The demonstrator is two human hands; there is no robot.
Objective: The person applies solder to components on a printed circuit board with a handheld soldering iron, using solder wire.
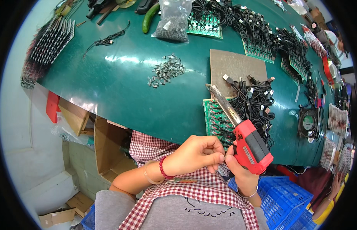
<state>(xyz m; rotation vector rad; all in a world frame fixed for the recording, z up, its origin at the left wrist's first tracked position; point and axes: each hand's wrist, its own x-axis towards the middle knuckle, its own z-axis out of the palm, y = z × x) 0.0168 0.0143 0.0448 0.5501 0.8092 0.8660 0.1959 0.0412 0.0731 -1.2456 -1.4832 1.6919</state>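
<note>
While the right hand grips a red soldering gun over a green circuit board, the left hand — curled closed — hovers alongside.

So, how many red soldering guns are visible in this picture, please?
1: the red soldering gun is in the right hand, angled toward the brown board. Another could be hidden in the clutter at the right edge.

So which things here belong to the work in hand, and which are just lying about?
Apparently in use:
red soldering gun, in the right hand
green circuit board
bundled black USB cables
probably the small metal parts

Apparently just lying about:
cucumber
open cardboard box
</note>
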